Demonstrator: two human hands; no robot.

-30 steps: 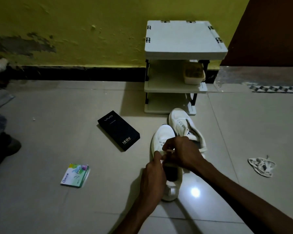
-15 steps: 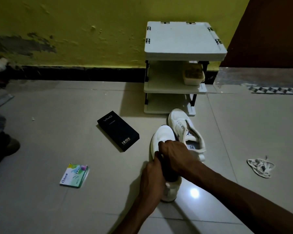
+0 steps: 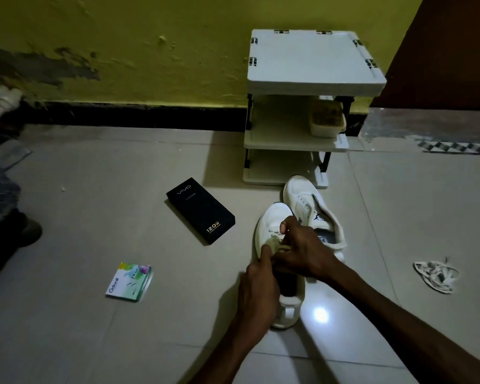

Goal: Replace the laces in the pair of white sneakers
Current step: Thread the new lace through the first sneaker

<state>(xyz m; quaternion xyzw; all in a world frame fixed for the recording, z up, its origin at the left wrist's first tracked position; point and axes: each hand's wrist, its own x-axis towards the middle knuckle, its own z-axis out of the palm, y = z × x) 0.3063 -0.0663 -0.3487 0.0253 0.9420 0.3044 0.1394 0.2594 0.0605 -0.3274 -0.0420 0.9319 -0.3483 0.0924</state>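
Two white sneakers stand on the tiled floor. The near sneaker (image 3: 272,217) points away from me, and both hands work over its eyelets. My left hand (image 3: 258,286) pinches a pale lace (image 3: 275,241) at the shoe's left side. My right hand (image 3: 299,250) curls over the tongue and grips the same lace from the right. Just behind, the far sneaker (image 3: 302,195) lies open with no lace visible in its eyelets. A bundle of white laces (image 3: 435,275) lies on the floor to the right.
A white three-tier rack (image 3: 313,62) stands against the yellow wall, a small tub (image 3: 327,120) on its middle shelf. A black phone box (image 3: 200,210) and a small green-white packet (image 3: 129,281) lie on the floor to the left. Dark cloth and a shoe sit at far left.
Both hands shifted slightly along the near sneaker's eyelets, and the pale lace now shows between the fingers. The shoes and other items have not moved.
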